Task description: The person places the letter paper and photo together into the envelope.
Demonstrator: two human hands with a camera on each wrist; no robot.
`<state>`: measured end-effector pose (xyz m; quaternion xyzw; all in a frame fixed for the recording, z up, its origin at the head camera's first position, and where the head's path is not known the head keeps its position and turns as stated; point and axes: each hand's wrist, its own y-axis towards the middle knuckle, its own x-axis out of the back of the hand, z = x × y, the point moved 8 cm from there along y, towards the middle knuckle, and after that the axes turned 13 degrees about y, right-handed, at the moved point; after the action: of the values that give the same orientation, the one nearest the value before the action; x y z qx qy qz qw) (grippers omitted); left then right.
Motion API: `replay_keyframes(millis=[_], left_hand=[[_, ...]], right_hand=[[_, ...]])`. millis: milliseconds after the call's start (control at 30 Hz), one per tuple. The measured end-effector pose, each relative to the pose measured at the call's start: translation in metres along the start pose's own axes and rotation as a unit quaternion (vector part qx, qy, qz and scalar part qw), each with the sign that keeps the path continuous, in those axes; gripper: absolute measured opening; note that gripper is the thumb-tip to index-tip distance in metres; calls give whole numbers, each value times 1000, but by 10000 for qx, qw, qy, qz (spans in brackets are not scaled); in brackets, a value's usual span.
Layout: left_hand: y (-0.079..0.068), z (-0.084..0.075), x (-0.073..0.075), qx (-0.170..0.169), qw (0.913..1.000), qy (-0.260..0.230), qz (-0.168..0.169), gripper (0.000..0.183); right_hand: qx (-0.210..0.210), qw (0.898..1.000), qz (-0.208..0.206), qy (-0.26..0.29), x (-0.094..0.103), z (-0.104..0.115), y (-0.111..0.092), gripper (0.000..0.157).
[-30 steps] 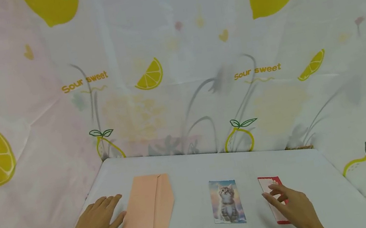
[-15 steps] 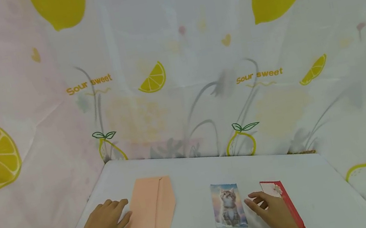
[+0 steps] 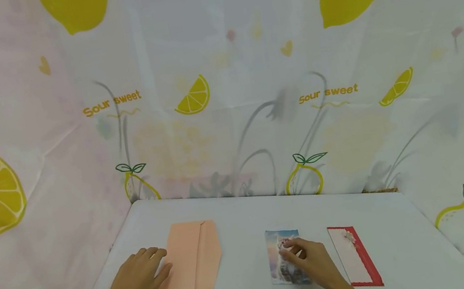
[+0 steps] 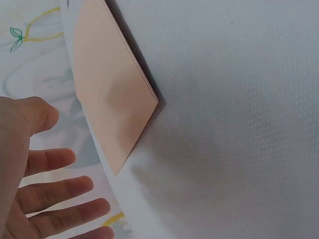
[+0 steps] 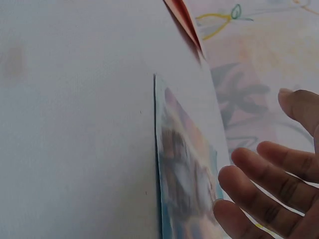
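Note:
My left hand (image 3: pixel 135 281) hovers at the left edge of a peach envelope (image 3: pixel 185 265), whose pointed flap lies on its right side. In the left wrist view its fingers are spread apart above the table, away from the envelope (image 4: pixel 112 94). My right hand (image 3: pixel 316 261) is over a card with a kitten picture (image 3: pixel 275 260) and hides part of it. The right wrist view has the fingers (image 5: pixel 279 181) loosely bent with nothing between them, beside the kitten card (image 5: pixel 182 174). Right of that hand lies a white card with a red border and flowers (image 3: pixel 354 257).
All the paper items lie flat on a white-covered table (image 3: pixel 239 245). A lemon-printed cloth (image 3: pixel 229 129) hangs behind it and along both sides. Dark straps or devices show at the wrists. The table's far edge meets the cloth.
My right hand has moved left from over the red-bordered card to over the kitten card. The red-bordered card is now uncovered. The left hand has shifted slightly right toward the envelope.

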<state>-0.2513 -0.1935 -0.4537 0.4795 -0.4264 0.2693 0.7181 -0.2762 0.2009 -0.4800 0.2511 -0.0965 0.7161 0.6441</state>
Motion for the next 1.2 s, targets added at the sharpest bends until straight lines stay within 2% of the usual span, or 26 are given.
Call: replay_keyframes(millis=[267, 533, 733, 933, 1200], left_hand=[[4, -6, -6, 19, 9999, -99, 34, 28], [5, -12, -12, 29, 9998, -101, 147, 31], [6, -17, -15, -73, 9999, -31, 96, 33], [9, -21, -17, -134, 9999, -54, -76, 42], [12, -23, -23, -53, 9993, -183, 307, 46]], right_hand=[[547, 9978, 379, 81, -35, 14, 11, 39], [660, 9947, 782, 36, -76, 29, 23, 42], [492, 9903, 1185, 537, -107, 38, 29, 41], [372, 9868, 1425, 672, -132, 48, 35, 41], [131, 9819, 1693, 839, -158, 55, 37, 44]])
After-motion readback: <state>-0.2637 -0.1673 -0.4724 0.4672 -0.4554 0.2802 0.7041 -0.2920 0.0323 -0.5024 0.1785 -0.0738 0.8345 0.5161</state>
